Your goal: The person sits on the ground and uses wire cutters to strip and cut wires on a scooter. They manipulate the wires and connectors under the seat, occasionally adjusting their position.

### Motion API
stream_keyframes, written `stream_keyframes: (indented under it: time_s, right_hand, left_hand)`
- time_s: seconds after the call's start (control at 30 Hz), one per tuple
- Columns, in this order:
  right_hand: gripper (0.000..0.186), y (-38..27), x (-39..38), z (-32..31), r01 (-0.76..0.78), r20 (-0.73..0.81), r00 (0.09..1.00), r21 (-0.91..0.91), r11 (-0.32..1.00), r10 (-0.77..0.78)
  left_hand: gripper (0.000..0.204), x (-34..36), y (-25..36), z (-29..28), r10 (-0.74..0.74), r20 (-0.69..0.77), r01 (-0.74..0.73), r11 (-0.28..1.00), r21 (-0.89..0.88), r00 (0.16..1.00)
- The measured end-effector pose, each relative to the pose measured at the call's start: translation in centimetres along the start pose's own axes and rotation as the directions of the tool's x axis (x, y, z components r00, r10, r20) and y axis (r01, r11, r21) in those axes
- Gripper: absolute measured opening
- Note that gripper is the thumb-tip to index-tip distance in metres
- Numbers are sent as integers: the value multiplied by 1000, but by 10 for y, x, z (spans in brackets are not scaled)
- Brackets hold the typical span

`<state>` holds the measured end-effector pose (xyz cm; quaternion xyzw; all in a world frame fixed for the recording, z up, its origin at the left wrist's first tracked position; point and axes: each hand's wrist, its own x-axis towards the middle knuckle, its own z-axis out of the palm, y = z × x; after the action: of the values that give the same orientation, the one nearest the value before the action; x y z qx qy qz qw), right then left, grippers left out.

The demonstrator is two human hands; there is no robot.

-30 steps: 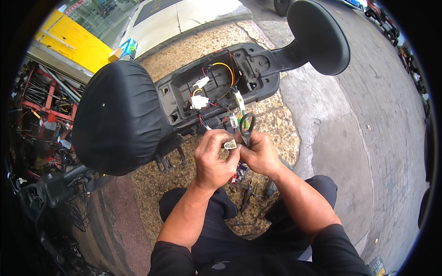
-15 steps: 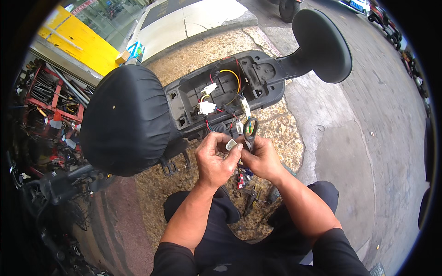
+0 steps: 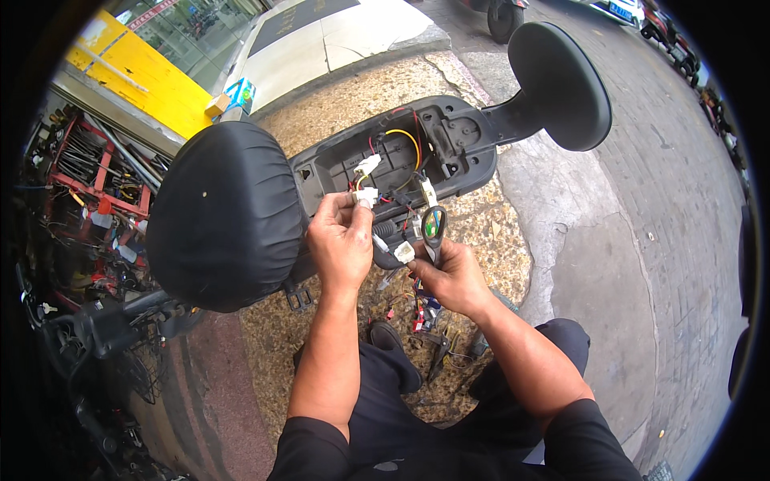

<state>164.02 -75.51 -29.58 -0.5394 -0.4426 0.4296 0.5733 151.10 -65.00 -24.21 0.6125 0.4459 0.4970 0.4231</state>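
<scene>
My left hand (image 3: 340, 237) pinches a white wire connector (image 3: 366, 196) at the near edge of an open black battery compartment (image 3: 321, 171) of a scooter. Lower and to the right, my right hand (image 3: 451, 276) is closed on a second white connector (image 3: 405, 252) at the end of a black-sleeved cable. A loop of that dark cable (image 3: 434, 224) with coloured wires stands up above the right fingers. Another white connector (image 3: 368, 165) rests inside the compartment, and one more (image 3: 427, 191) hangs over its near rim. Yellow (image 3: 415, 143) and red wires run through the compartment.
A black covered seat (image 3: 224, 216) rises at the left, a black backrest pad (image 3: 559, 86) at the upper right. Pliers (image 3: 439, 353) and small wired parts (image 3: 420, 314) lie on the ground between my legs. A red rack of tools (image 3: 96, 160) stands far left.
My left hand has let go of the connector near my right hand, moved up and left, and taken hold of the white connector at the compartment's edge. My right hand now holds the other connector.
</scene>
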Motion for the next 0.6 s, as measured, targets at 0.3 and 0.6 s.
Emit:
stream_keyframes:
  time_s: [0.3,0.6]
  right_hand:
    - [7,2,4,3,-74,-32,997,-58,996,72]
    - [14,-2,8,5,-87,-53,995,-100,991,82]
  left_hand:
    - [8,-38,-14,3,71,-21,-71,997,13,997]
    - [7,-43,-23,0,80,20,-79,996,-27,997]
